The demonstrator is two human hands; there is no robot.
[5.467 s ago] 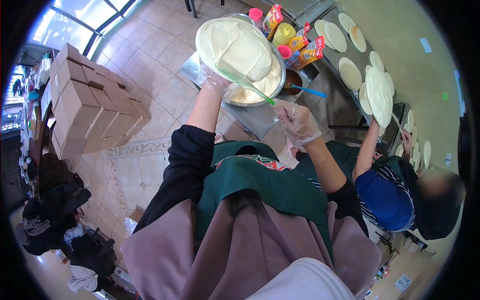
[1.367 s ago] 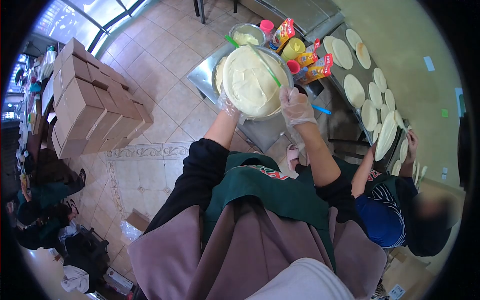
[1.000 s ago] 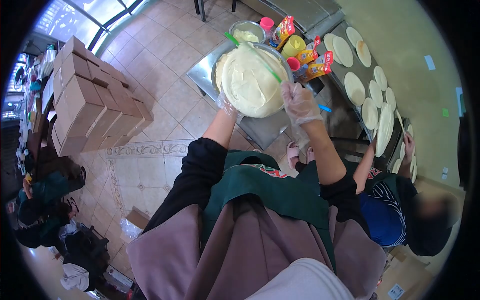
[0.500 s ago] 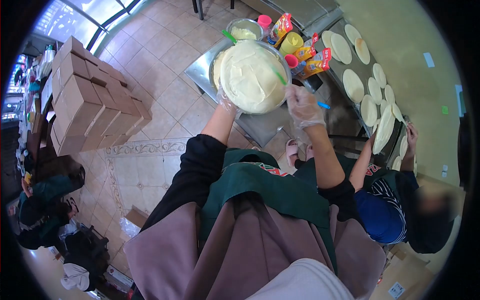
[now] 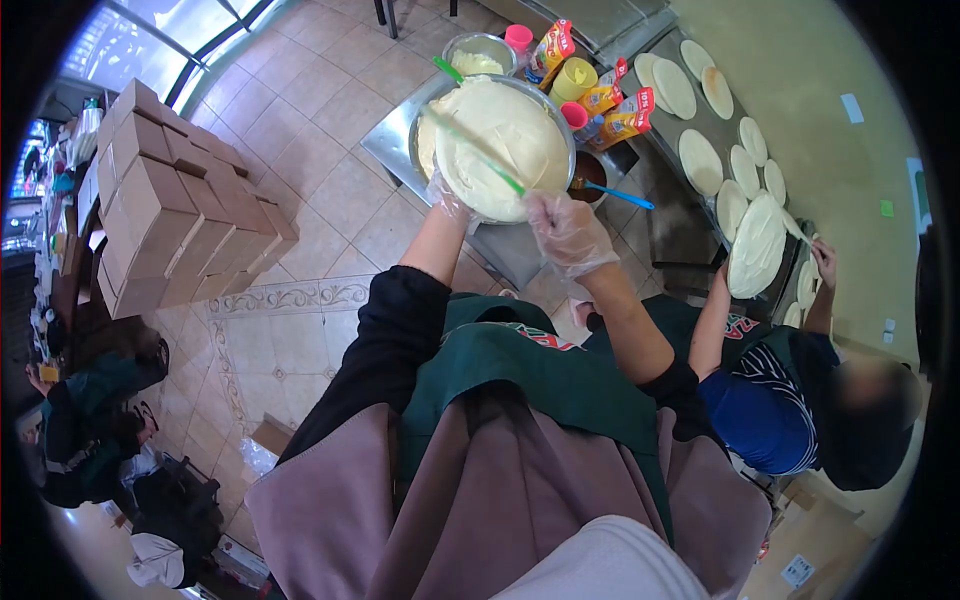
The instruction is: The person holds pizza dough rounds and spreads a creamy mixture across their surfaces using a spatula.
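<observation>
In my gloved left hand [image 5: 449, 198] is the edge of a round flatbread [image 5: 515, 160] coated with pale cream, held over a large metal bowl [image 5: 573, 150]. The fingers under the bread are mostly hidden. My gloved right hand [image 5: 570, 232] is closed around the green handle of a spatula [image 5: 513, 184]; its blurred pale blade lies across the cream on the bread's left side. A second green-handled utensil [image 5: 447, 68] rests at the bowl's far rim. Right of the bowl, a blue-handled brush or spatula [image 5: 622, 194] lies across a bowl of dark red sauce [image 5: 588, 172].
Behind the big bowl stand a smaller bowl [image 5: 480, 50], a yellow cup [image 5: 574, 78] and sauce pouches [image 5: 626, 118]. On the right, a co-worker [image 5: 765, 410] holds another coated flatbread [image 5: 757, 245] beside a counter of flatbreads [image 5: 700, 163]. Stacked cartons [image 5: 160, 210] stand left.
My right hand and its spatula have swept left across the bread. The blue-handled utensil and sauce bowl have come into view. The co-worker's coated flatbread has tilted its face toward me.
</observation>
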